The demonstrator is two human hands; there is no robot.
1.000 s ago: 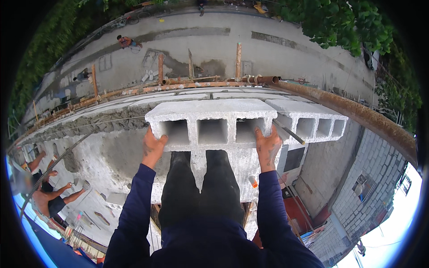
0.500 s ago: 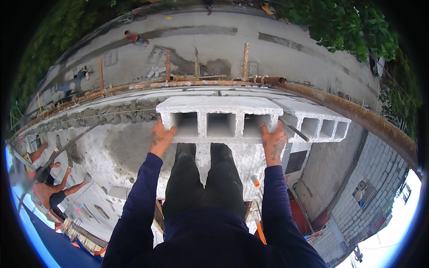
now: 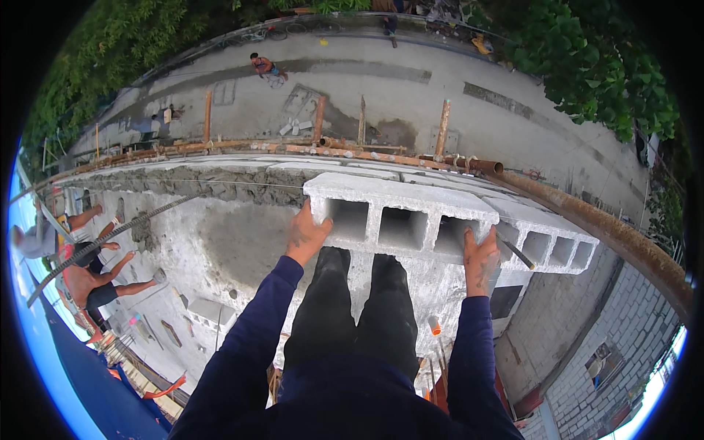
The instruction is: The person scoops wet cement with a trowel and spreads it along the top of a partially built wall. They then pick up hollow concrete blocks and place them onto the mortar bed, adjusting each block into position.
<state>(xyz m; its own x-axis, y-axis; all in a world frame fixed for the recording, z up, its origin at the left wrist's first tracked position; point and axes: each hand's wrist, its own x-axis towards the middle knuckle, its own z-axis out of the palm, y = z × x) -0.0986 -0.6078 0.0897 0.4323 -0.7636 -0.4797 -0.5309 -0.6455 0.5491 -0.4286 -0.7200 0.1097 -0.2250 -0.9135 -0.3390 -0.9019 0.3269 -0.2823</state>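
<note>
Between my two hands is a grey hollow concrete block [image 3: 411, 188], held by its ends at the top of the wall. My left hand [image 3: 308, 236] grips the left end, thumb at the first hollow, and my right hand [image 3: 480, 260] grips the right end. Another hollow block [image 3: 543, 221] adjoins it on the right, and a short steel bar [image 3: 518, 253] sticks out beside my right hand. A bed of rough wet mortar [image 3: 235, 189] runs leftward along the wall top, with a thin string across it.
Two co-workers [image 3: 99, 282] are below at the left, near a long ribbed rebar [image 3: 110, 250]. A rusty pipe [image 3: 601, 227] spans the right side. Rusty scaffold posts [image 3: 444, 128] line the far edge above a street [image 3: 513, 143] with people. An orange pipe stub [image 3: 434, 326] is near my legs.
The whole view has shifted, with the block and both hands appearing further right and a little lower than a second ago. Both hands keep their grip on the block's ends.
</note>
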